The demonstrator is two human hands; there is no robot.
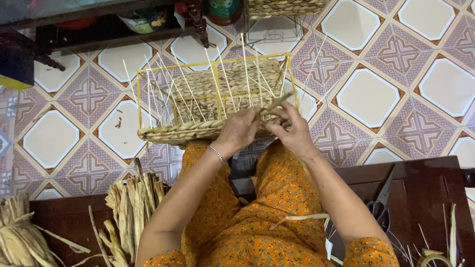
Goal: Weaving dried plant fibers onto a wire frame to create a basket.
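- Your lap, in orange patterned cloth (267, 217), fills the bottom of the head view, with a loose straw strip (299, 217) lying across it.
- Your left hand (241, 129), a bracelet (216, 154) at its wrist, is curled over the near rim of the basket (198, 109), fingers closed on the weave.
- Your right hand (294, 131) sits just beside the left, fingers pinched shut on a flat strand (274, 105) that slants up and away to the right.
- That basket rests on the tiled floor (410, 89) against your knees; it is half woven on a yellow wire frame (213, 64), with thin pale stakes (217, 84) standing up out of it.
- On the dark bench (425, 188) at your right lie scissors (381, 202), near its front edge.
- At your left, a bundle of dried straw (133, 202) leans on the bench, and a tied bundle (17, 237) sits at the bottom left corner.
- Another woven basket (284, 7) shows at the top edge.
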